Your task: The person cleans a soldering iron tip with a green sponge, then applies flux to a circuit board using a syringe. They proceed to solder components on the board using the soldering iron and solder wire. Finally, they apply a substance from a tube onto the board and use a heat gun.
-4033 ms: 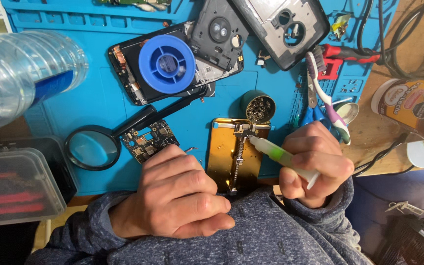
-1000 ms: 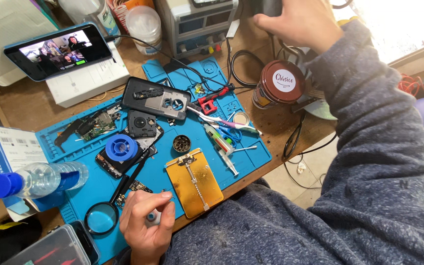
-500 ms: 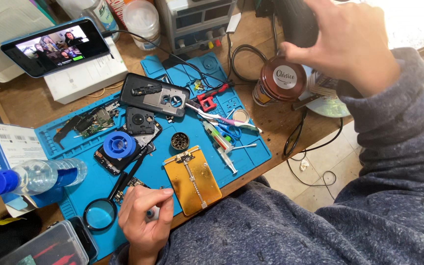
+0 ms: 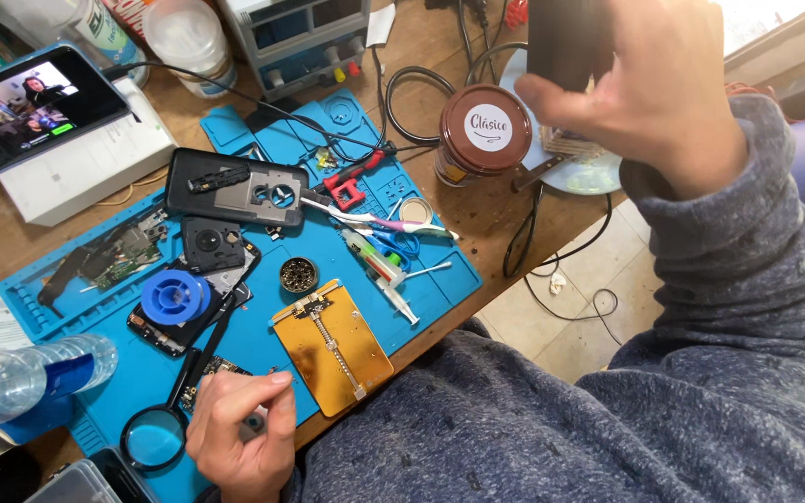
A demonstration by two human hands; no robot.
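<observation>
A dark, boxy thing was held up high. A small circuit board lay flat on the blue mat.

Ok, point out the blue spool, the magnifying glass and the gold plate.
blue spool [image 4: 175,296], head view, on its round top face
magnifying glass [image 4: 153,439], head view, on the lens
gold plate [image 4: 335,350], head view, on its flat middle

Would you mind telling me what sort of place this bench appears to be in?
Most likely a small electronics or phone repair bench. A blue work mat covers a wooden table and carries an opened phone back cover, a bare circuit board, a spool of solder and a magnifying glass.
</observation>
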